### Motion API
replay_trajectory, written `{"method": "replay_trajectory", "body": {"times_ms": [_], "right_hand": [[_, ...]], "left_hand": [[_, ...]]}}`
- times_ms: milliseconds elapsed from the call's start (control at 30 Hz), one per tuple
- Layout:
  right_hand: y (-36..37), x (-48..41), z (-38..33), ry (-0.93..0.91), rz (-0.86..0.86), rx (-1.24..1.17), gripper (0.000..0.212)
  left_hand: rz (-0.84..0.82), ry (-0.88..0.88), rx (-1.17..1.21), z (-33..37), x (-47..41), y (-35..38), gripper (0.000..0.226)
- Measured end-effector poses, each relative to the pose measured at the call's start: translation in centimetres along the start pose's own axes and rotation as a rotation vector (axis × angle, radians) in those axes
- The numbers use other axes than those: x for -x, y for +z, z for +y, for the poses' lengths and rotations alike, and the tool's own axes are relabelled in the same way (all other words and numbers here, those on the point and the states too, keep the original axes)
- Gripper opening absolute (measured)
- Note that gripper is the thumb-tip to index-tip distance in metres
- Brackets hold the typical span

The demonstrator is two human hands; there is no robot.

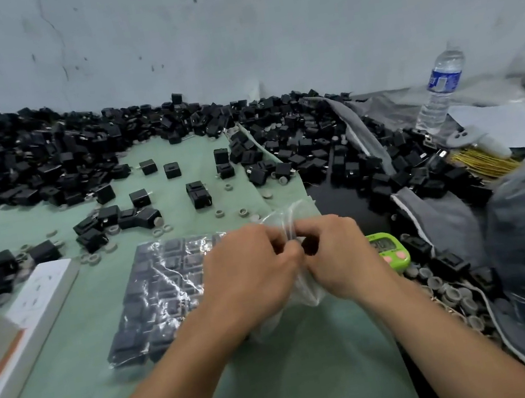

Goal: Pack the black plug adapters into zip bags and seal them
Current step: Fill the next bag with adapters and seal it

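Zip bag (306,290), clear, crumpled, pinched btwn left hand (252,270), right hand (336,256)

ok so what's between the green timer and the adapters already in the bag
In the head view, both hands: the left hand and right hand pinch the clear mouth of the zip bag there, right beside the green timer.

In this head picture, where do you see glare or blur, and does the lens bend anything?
Head view: white glare streaks cross the filled zip bag. Head view: the left hand and right hand, pinching its mouth, look slightly smeared. Head view: the lens bends the right side, so the water bottle seems to lean. Head view: soft light, no hard shadows.
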State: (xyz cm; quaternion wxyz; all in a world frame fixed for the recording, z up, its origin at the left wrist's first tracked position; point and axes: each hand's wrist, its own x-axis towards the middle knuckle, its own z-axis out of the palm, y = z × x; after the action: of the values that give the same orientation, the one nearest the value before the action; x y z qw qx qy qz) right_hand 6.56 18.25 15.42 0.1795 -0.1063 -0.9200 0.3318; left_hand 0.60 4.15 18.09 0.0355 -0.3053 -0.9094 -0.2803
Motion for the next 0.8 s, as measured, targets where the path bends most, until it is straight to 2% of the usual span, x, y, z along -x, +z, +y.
{"method": "replay_trajectory", "body": {"times_ms": [100, 200, 300, 333, 400, 500, 533, 600, 700, 733, 800], "right_hand": [[0.1, -0.4, 0.4, -0.011, -0.175, -0.064, 0.049], [0.4, -0.7, 0.8, 0.036, -0.165, -0.005, 0.049], [0.9, -1.2, 0.6, 0.084, -0.073, 0.079, 0.035], [1.0, -1.3, 0.3, 0.079, -0.052, 0.088, 0.027], [1.1, -1.7, 0.1, 0.067, -0.046, 0.092, 0.003], [1.5, -2.4, 0.1, 0.022, -0.067, 0.157, 0.015], [1.7, -2.5, 0.1, -0.005, -0.092, 0.228, 0.017], [2.1, -2.7, 0.4, -0.011, -0.136, 0.27, 0.026], [2.5, -2.7, 0.4, -0.045, -0.183, 0.257, 0.019], [2.6, -2.6, 0.4, -0.085, -0.205, 0.293, 0.014], [2.6, -2.4, 0.3, -0.125, -0.246, 0.249, 0.021]], "left_hand": [[0.048, 0.013, 0.128, -0.3, -0.2, -0.2, 0.033], [-0.034, 0.112, 0.266, -0.4, 0.0, -0.7, 0.03], [-0.193, 0.178, 0.407, -0.6, 0.1, -1.8, 0.029], [-0.197, 0.165, 0.447, -1.0, -0.1, -2.3, 0.03], [-0.099, 0.071, 0.467, -2.3, -1.1, -3.3, 0.029], [0.042, -0.052, 0.169, -5.7, -2.7, -5.0, 0.021], [0.025, -0.078, 0.068, -6.8, -3.0, -5.3, 0.015], [-0.109, -0.114, 0.013, -8.1, -3.3, -5.2, 0.008], [-0.355, -0.069, -0.043, -8.5, -3.5, -4.3, 0.049], [-0.396, -0.049, -0.091, -8.5, -3.6, -4.0, 0.059], [-0.415, -0.044, -0.147, -8.5, -3.8, -3.8, 0.067]]}}
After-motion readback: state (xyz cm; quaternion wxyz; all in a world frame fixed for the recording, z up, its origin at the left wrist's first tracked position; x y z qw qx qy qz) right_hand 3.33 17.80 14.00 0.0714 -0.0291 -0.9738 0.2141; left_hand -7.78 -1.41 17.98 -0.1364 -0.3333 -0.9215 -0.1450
